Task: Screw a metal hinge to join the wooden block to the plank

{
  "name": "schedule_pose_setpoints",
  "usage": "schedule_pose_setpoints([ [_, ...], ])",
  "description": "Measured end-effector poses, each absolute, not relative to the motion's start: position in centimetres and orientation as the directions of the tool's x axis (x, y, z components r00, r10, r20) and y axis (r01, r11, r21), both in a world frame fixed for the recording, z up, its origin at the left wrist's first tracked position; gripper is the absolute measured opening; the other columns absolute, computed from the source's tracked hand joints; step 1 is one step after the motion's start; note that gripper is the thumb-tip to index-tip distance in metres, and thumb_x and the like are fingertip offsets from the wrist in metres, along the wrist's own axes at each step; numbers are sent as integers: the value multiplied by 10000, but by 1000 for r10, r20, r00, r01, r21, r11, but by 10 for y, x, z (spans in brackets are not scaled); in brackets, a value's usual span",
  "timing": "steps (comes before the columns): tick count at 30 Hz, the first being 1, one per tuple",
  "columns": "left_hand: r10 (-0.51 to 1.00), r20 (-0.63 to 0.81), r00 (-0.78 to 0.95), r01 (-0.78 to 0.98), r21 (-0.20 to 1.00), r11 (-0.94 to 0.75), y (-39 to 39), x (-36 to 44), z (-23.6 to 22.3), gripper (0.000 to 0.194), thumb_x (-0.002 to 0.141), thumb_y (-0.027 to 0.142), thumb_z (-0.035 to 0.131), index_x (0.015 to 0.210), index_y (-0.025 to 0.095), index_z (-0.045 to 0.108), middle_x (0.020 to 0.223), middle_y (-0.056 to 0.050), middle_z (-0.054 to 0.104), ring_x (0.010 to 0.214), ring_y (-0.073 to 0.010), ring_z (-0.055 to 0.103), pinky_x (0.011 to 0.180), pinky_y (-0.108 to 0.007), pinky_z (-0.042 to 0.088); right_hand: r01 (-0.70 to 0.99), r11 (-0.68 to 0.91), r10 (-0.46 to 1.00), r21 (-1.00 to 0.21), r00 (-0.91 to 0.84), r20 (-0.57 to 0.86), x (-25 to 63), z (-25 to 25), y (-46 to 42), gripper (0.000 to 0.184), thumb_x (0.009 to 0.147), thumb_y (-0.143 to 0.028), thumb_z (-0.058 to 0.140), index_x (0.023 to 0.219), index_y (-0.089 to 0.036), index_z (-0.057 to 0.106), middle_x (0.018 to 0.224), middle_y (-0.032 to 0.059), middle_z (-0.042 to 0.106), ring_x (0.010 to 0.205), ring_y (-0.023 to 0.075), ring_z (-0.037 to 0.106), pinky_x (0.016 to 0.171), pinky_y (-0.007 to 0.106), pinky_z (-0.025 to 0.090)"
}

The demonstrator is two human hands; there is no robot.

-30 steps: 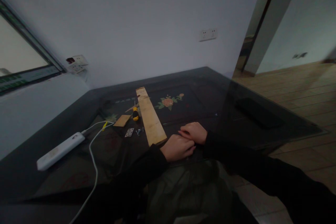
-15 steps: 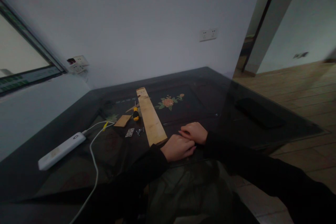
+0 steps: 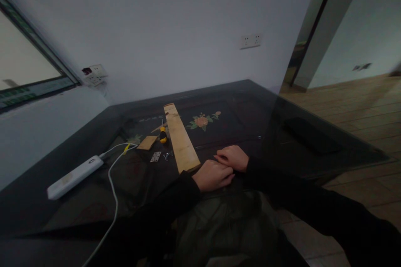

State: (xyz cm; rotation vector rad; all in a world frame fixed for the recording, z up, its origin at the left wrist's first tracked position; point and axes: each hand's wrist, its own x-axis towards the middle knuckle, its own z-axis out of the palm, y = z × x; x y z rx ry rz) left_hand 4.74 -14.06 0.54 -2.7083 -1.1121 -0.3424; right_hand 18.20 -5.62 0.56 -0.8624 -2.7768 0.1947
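My left hand rests at the table's near edge, its fingers curled in, just beside the near end of a long wooden board. Touching it, my right hand lies loosely closed, fingers folded under. No object shows in either hand; the palms are hidden. Left of the board lies a yellow and black screwdriver. Nearer me are a metal hinge and several small screws. A small flat piece of wood sits left of the screwdriver.
A white power strip with a white cable lies on the left of the dark table. A black flat object is at the right. Behind the table stands a wall with a socket.
The view has shifted very slightly. Both hands stay in the same place and pose, and the things on the table have not moved.
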Motion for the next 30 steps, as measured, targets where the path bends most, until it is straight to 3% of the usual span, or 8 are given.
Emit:
schedule_pose_setpoints([
  [30, 681, 272, 679, 719, -65, -691, -141, 47, 6, 270, 925, 301, 445, 730, 179, 586, 667, -24, 647, 588, -133, 581, 551, -242, 392, 546, 814, 577, -200, -800, 166, 182, 8, -57, 414, 951, -415, 400, 718, -192, 659, 742, 44, 705, 652, 129, 576, 581, 284, 195],
])
